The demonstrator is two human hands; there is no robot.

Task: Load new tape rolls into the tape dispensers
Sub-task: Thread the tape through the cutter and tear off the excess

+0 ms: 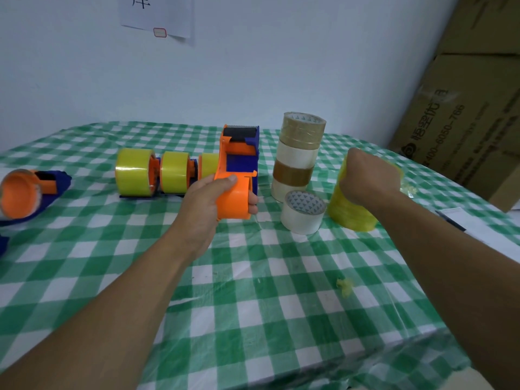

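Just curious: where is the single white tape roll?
Head view, right of centre: the white roll sits on the table, before the tall stack, left of the yellow stack.

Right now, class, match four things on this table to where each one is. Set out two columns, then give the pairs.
Things
1. upright dispenser
2. yellow roll stack
3. single white roll
4. crumpled yellow scrap

Places
A. gripped by the right hand
B. alone on the cloth, nearest the viewer
C. held in the left hand
D. in front of the tall mixed stack

Pairs: 1-C, 2-A, 3-D, 4-B
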